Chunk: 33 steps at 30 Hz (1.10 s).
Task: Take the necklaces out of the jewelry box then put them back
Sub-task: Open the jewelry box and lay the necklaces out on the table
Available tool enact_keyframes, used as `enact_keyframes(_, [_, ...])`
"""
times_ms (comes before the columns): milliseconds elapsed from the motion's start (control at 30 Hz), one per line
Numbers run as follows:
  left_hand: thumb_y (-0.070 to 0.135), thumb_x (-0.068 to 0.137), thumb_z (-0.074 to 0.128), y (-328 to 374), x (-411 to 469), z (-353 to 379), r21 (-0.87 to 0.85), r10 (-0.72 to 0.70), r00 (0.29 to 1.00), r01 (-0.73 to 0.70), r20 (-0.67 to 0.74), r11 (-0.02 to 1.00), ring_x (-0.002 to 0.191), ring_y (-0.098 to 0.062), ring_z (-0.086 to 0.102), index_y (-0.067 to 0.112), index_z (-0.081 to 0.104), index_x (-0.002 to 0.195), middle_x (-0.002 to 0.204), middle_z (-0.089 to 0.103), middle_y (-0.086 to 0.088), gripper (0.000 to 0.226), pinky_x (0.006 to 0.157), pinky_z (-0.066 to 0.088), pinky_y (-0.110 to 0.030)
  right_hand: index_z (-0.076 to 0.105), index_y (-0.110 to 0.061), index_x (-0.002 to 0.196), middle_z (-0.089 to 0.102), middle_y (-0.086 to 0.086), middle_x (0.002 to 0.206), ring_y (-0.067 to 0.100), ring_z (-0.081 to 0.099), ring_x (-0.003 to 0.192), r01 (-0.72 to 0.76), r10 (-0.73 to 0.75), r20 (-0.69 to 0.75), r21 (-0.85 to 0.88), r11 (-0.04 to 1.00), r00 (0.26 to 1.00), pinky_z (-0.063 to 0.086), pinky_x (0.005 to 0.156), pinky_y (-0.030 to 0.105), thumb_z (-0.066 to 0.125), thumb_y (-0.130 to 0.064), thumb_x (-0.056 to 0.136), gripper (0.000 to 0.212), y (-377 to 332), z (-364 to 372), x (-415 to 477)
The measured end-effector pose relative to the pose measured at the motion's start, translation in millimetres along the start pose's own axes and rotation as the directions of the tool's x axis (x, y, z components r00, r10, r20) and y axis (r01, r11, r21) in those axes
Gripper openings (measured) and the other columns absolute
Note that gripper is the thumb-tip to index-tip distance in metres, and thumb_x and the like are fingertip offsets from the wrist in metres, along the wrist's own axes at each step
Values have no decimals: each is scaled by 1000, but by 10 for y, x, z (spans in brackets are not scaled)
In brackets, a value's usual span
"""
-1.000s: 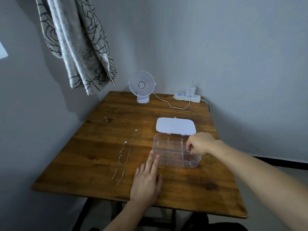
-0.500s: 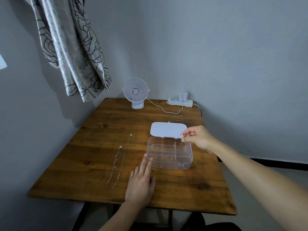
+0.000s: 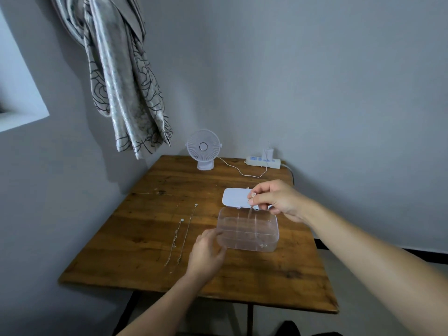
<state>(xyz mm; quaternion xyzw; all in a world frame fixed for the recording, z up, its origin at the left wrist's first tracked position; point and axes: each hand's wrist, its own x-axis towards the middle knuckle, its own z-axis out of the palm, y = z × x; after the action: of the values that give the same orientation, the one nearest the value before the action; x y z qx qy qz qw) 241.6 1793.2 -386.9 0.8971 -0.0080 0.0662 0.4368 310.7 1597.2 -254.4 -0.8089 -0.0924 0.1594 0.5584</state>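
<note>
A clear plastic jewelry box (image 3: pixel 247 230) with inner dividers stands open on the wooden table (image 3: pixel 145 238), its white lid (image 3: pixel 234 197) lying flat behind it. My right hand (image 3: pixel 276 198) is raised above the box's far edge, pinching a thin necklace (image 3: pixel 251 209) whose chain hangs down into the box. My left hand (image 3: pixel 206 254) rests on the table with its fingers against the box's left front corner. Two necklaces (image 3: pixel 180 238) lie stretched out side by side on the table, left of the box.
A small white fan (image 3: pixel 203 149) stands at the table's back edge, its cable running to a white power strip (image 3: pixel 263 162) by the wall. A patterned curtain (image 3: pixel 121 76) hangs at the upper left. The wall corner closes in the table's left and back sides.
My right hand has risen out of the box's right compartment, drawing a necklace up with it. My left hand has slid up to touch the box. The camera has tilted upward.
</note>
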Motion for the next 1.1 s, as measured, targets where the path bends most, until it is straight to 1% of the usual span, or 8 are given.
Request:
enact_keyframes(133, [13,89,65,268,14,-153,-426,-125,959,228,256,875,111,-12,56,25,55,126,125,59,3,41,93,53,-35,70,-2,94,66,9,78,9,45,52,8,-9,15,27,1000,1000,22,40,17,73,-4,76,19,-52,187,16])
enact_keyframes(233, [13,89,64,329,-11,-251,-596,-90,918,323,387,735,105,-18,64,20,59,123,116,67,0,35,89,53,-36,72,-2,88,69,8,77,8,47,52,11,-11,8,19,1000,1000,23,40,17,75,-6,76,13,-60,308,52])
enact_keyframes(333, [10,91,61,282,-76,-343,-694,-91,908,375,409,614,88,-25,67,7,66,108,96,71,-10,19,77,52,-36,73,-4,84,73,12,84,8,50,54,17,-18,10,16,1000,1000,24,40,18,73,-8,79,6,-37,400,110])
enact_keyframes(467, [9,91,60,122,-125,-468,-677,-194,917,389,348,625,71,-19,63,1,70,98,76,67,-8,14,66,51,-30,75,-7,84,70,9,80,10,54,60,-14,11,-74,-30,999,997,32,40,18,78,-11,76,9,-4,508,210])
enact_keyframes(733, [15,90,64,-334,-196,-808,-561,-325,930,363,172,744,68,-15,61,5,71,89,77,67,-7,12,62,51,-23,75,-11,76,70,7,76,12,53,60,-11,-8,-154,-120,993,988,38,43,18,78,-19,78,8,43,771,480])
enact_keyframes(867, [18,91,62,-497,-241,-991,-523,-325,931,362,165,771,69,-15,61,6,69,88,79,66,-7,14,63,50,-23,74,-16,78,72,2,72,16,66,66,105,-153,-127,-321,941,980,54,62,27,75,-24,82,9,67,1013,641])
enact_keyframes(933, [20,91,62,-584,-267,-1104,-480,-339,929,367,148,797,68,-10,63,9,69,86,78,68,-3,13,61,48,-20,75,-17,78,72,1,72,17,67,68,134,-180,-129,-306,943,975,56,67,30,75,-24,81,8,62,1165,742])
enact_keyframes(1100, [20,87,67,-874,-317,-1409,-366,-407,912,393,40,844,75,-7,63,15,69,82,78,68,4,7,68,46,-23,74,-17,77,72,3,76,12,62,66,142,-161,-124,-149,979,979,49,55,24,76,-20,80,5,-46,1575,1030])
